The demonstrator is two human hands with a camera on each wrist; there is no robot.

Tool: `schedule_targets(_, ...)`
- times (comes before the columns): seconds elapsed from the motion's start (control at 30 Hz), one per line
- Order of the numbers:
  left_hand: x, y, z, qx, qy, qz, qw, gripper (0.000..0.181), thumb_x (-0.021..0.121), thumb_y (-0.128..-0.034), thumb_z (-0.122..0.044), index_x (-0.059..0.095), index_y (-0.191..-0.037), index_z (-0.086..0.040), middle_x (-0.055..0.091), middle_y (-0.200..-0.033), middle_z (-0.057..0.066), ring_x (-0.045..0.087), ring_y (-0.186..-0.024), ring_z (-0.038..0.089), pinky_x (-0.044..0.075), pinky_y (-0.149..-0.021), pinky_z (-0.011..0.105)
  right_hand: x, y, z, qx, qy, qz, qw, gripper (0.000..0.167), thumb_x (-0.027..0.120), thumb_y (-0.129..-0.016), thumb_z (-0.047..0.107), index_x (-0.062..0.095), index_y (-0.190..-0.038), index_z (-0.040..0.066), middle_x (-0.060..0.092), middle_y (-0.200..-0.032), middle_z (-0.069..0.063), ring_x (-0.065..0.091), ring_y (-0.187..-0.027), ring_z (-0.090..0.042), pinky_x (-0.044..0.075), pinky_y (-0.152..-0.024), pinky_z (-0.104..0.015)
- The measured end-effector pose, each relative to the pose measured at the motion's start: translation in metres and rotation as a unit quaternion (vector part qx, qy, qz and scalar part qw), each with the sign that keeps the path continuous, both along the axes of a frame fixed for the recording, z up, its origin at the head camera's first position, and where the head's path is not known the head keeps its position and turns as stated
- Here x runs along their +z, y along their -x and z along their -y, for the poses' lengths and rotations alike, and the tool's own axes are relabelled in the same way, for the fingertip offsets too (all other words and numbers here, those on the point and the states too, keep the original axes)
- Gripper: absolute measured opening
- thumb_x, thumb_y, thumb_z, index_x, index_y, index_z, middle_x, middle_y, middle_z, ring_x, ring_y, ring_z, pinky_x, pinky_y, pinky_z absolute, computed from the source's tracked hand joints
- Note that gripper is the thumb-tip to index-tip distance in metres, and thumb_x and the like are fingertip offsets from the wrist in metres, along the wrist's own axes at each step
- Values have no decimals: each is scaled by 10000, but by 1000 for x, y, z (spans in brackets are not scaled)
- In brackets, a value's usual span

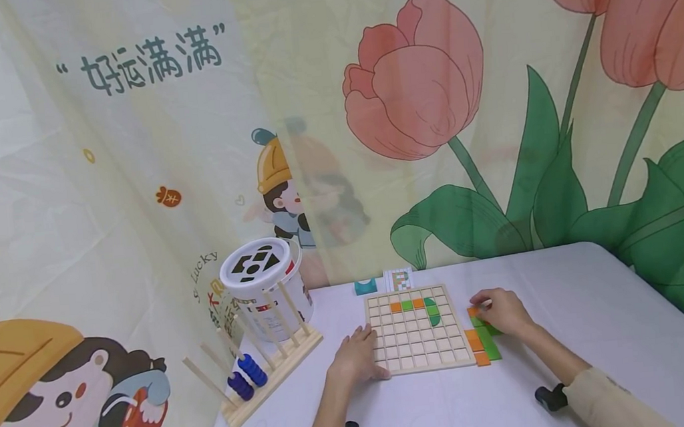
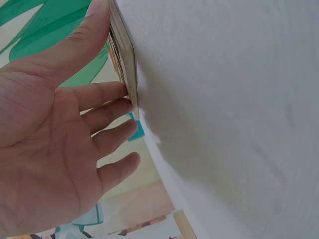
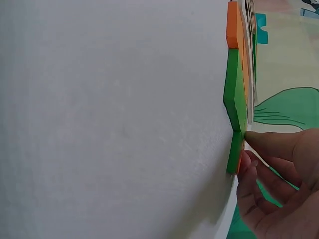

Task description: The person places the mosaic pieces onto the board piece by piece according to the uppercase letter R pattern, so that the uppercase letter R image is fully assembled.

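A wooden grid board (image 1: pixel 419 355) lies on the white table. Along its upper part sits a bent row of orange, light green and dark green tiles (image 1: pixel 407 305). My left hand (image 1: pixel 356 356) rests against the board's left edge, its fingers extended and touching the side. The left wrist view shows the thumb (image 2: pixel 87 42) along the board's edge too. Beside the board's right edge lie loose orange tiles (image 1: pixel 474 340) and green tiles (image 1: pixel 489 342). My right hand (image 1: pixel 504 312) is over their far end, where thumb and forefinger pinch a small orange tile (image 3: pixel 240 162), partly hidden.
Left of the board stands a wooden peg abacus (image 1: pixel 277 379) with blue beads on two pegs. Behind it is a white bucket (image 1: pixel 268 313) with a shape-hole lid. A pattern card (image 1: pixel 398 280) and a teal piece (image 1: pixel 365 287) lie behind the board, near the printed curtain.
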State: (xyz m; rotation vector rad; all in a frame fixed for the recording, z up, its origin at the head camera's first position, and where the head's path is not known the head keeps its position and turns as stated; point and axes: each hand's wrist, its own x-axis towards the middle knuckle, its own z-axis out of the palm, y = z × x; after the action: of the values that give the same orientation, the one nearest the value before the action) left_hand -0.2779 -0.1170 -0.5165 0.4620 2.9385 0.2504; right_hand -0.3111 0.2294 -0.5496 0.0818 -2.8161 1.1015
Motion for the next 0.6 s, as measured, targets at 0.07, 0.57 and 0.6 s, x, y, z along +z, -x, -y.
schedule_targets(0.07,0,0,0,9,-6,9,10000,978,949,-710,-424,539,-1487,6,470,-1603,145,378,-1521,317,334,-1235,509,0,1,0,31,-37,-48,10000,217,726,-874,-13,769,-1087,2,744,-1051,-157,675,-902,-284,599,-748,-416)
schedule_targets(0.57,0,0,1,-61,51,-53,10000,954,948,-716,-429,554,-1476,-7,482,-1595,135,397,-1511,310,352,-1226,500,8,7,3,-71,583,-236,9980,189,772,-882,-7,757,-1071,-10,721,-872,-59,664,-809,-231,559,-614,-255)
schedule_targets(0.6,0,0,1,-59,61,-69,9999,956,949,-714,-432,555,-1474,-8,483,-1594,135,399,-1509,310,354,-1225,499,9,7,4,-58,641,-248,9976,194,775,-880,-6,760,-1073,-1,726,-876,-52,671,-812,-227,562,-618,-255)
